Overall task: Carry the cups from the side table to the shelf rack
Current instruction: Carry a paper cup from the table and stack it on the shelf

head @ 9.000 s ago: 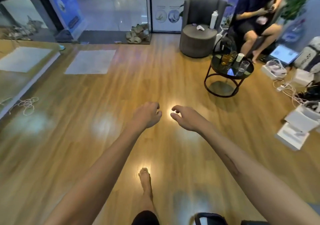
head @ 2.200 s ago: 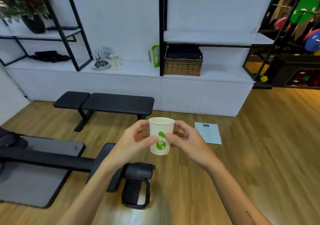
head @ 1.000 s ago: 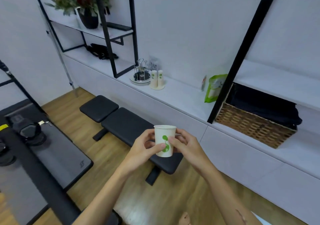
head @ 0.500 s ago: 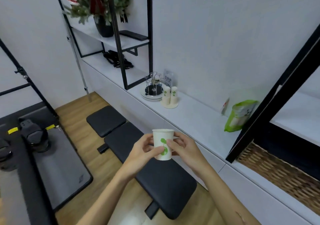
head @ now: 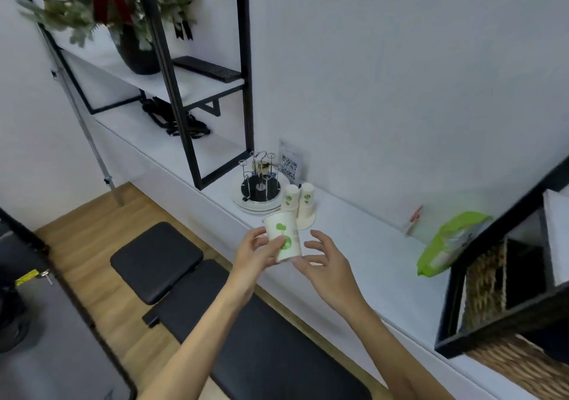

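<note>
A white paper cup (head: 284, 239) with a green print is in my left hand (head: 257, 250), tilted slightly, just above the front edge of the white shelf (head: 354, 239). My right hand (head: 323, 261) is beside the cup with fingers spread; its fingertips sit near the cup's base, and contact cannot be told. Two upside-down paper cups (head: 300, 204) of the same kind stand on the shelf right behind the held one.
A wire cup rack on plates (head: 261, 185) and a QR sign (head: 289, 165) stand behind the cups. A green bag (head: 446, 245) lies to the right, next to a black frame post (head: 505, 236) and a wicker basket (head: 489, 279). A black bench (head: 240, 316) is below my arms.
I have come closer to the shelf and the cup now reaches its front edge. My right hand has opened away from the cup, which the left hand keeps.
</note>
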